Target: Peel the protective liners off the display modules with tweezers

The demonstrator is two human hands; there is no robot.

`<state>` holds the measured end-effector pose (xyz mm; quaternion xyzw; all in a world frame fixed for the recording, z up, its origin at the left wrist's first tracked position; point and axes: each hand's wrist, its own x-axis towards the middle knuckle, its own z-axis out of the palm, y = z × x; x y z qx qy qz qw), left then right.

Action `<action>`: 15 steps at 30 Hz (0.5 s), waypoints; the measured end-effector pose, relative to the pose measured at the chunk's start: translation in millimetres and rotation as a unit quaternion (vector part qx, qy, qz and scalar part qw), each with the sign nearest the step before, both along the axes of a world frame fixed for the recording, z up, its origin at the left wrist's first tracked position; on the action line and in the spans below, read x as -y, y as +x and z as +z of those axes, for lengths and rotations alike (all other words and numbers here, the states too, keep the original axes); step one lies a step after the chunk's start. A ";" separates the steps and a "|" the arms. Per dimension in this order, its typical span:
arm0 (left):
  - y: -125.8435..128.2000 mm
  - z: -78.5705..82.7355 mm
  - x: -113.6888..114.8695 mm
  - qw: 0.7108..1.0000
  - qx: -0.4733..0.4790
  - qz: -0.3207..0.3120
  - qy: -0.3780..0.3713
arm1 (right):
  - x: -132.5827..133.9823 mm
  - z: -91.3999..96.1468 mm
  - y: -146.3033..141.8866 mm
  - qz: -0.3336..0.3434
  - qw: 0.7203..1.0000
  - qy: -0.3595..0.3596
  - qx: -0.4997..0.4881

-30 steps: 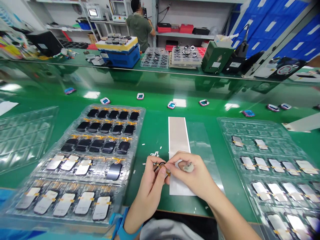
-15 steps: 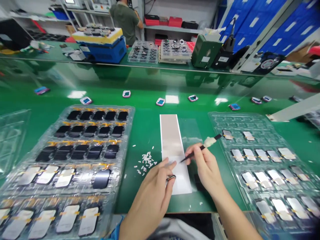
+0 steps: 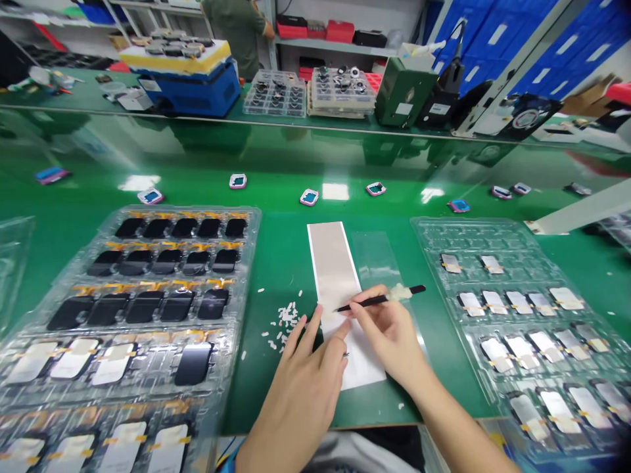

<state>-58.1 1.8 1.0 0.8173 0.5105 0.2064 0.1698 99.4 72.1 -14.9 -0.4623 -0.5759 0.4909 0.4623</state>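
Note:
My right hand (image 3: 389, 335) is closed on slim black tweezers (image 3: 367, 302), which have a pale wrapping near the rear end. Their tip touches or hovers just over a long beige and white sheet (image 3: 334, 253); I cannot tell which. Across the sheet's left edge my left hand (image 3: 308, 374) lies with fingers apart, one fingertip close to the tweezers' tip. A small dark edge shows by its thumb, too hidden to make out. Small white pieces (image 3: 287, 315) are scattered left of the sheet. A clear film (image 3: 377, 256) lies to its right.
A clear tray (image 3: 254, 230) on the left carries rows of small black screens (image 3: 142, 305) and silver-backed ones. Another tray (image 3: 458, 230) on the right carries silver-backed parts. Several small framed pieces (image 3: 309, 197) lie farther back, below a shelf with boxes. A person (image 3: 236, 33) stands behind.
My right hand has moved left with the tweezers, whose tip is now farther left and slightly higher on the sheet. My left hand's fingers have spread, and the view has shifted slightly.

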 end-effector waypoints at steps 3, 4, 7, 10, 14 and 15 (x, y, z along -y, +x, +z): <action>-0.8 1.2 0.8 1.000 0.013 0.006 -0.012 | -1.3 2.2 0.4 0.003 1.000 -0.003 -0.016; -1.0 1.7 1.2 1.000 0.019 0.011 -0.018 | -2.5 3.8 1.7 0.012 0.999 -0.012 -0.036; -1.1 3.9 1.1 0.998 0.052 0.032 -0.033 | -4.9 11.4 8.8 0.009 0.992 -0.038 -0.123; 0.4 7.7 -0.4 0.981 0.157 0.097 -0.055 | 1.5 20.9 14.6 -0.061 0.980 0.003 -0.190; 7.1 11.9 -3.3 0.855 0.424 0.225 -0.196 | 24.3 28.0 8.7 -0.105 0.973 0.065 -0.195; 9.4 12.3 -4.1 0.815 0.481 0.233 -0.226 | 29.9 28.3 5.1 -0.098 0.974 0.070 -0.192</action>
